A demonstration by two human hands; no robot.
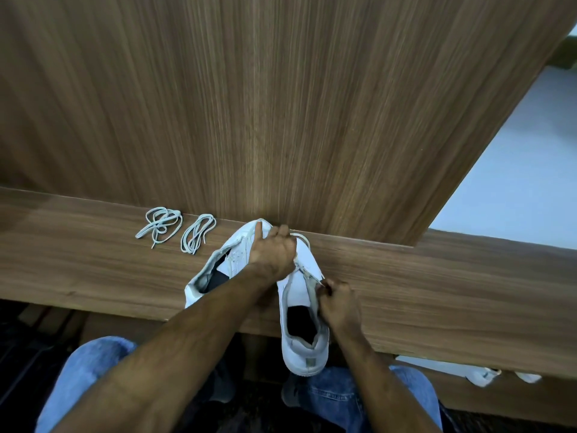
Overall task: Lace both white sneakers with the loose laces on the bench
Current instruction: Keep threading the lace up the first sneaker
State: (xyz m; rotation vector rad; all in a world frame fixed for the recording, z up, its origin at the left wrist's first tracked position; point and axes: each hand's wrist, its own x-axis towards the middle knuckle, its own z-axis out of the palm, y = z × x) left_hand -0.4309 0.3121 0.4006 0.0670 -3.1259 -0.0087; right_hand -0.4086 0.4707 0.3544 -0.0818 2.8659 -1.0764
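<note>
Two white sneakers lie on the wooden bench (437,292). The right sneaker (304,332) points away from me, its heel hanging over the front edge. The left sneaker (215,267) lies angled beside it, toe near the back panel. My left hand (273,248) lies over the toe end of the right sneaker, fingers curled on it and index finger straight. My right hand (335,303) pinches the sneaker's right eyelet edge; what sits between the fingertips is too small to tell. Two loose grey laces, one bundle (160,225) and another bundle (197,232), lie at the left.
A tall wooden back panel (249,104) rises directly behind the bench. My knees in blue jeans (93,370) are below the bench edge. White objects (487,375) show under the bench at the right. A pale floor (515,167) lies beyond the panel.
</note>
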